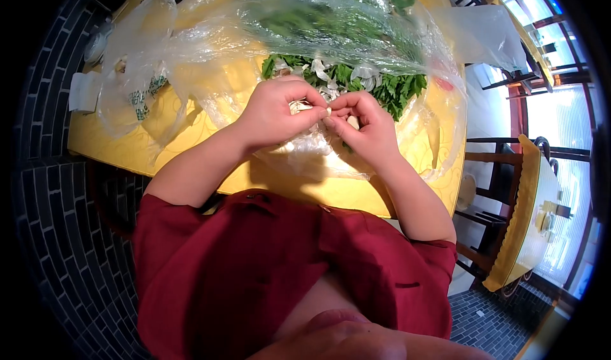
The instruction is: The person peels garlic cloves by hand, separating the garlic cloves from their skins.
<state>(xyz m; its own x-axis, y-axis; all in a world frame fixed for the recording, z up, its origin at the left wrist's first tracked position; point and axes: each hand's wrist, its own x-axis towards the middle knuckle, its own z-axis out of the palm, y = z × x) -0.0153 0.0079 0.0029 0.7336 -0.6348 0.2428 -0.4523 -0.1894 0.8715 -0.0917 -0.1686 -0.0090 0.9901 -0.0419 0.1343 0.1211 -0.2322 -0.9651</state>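
Observation:
Both hands meet over the near part of a yellow table [238,180]. My left hand [280,110] pinches a small pale piece [329,111], which looks like a garlic clove, between thumb and index finger. Against the same piece press the fingertips of my right hand [363,123], and another pale bit [353,122] shows within its curled fingers. White papery skins [320,70] lie just beyond the hands, on green leaves [396,91]. Clear plastic [344,26] covers more greens behind and spreads under the hands.
At the left of the table are a crumpled clear bag [137,61] with green print and a white box [83,91]. A translucent bag [487,35] hangs past the right edge. Chairs and another table [525,226] stand at the right.

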